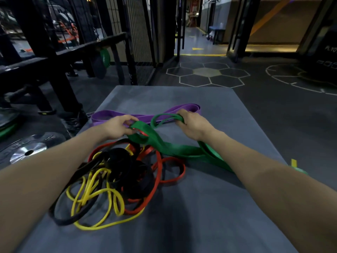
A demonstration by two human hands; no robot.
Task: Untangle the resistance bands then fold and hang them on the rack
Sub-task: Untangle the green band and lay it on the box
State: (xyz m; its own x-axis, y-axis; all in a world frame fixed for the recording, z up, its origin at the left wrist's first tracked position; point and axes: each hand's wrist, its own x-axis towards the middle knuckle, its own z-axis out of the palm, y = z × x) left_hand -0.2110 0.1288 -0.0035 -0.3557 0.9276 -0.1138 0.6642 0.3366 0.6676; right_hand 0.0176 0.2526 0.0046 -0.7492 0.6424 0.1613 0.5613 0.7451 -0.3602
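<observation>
Gym: weight plates [27, 151], rack [60, 52].

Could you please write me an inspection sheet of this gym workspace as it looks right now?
Surface: grey padded mat on the dark gym floor.
Job's things: wide green rubber band held up by both hands; wide purple rubber band lying flat behind; thin yellow band, red band and black bands knotted in one pile.
Clutter: round metal-centred weight plate on the floor beside the mat.
Grippers: left hand pinches the green band; right hand grips its other loop.
Cables: nothing seen.
Surroundings: black steel rack to the left, corridor ahead.
</observation>
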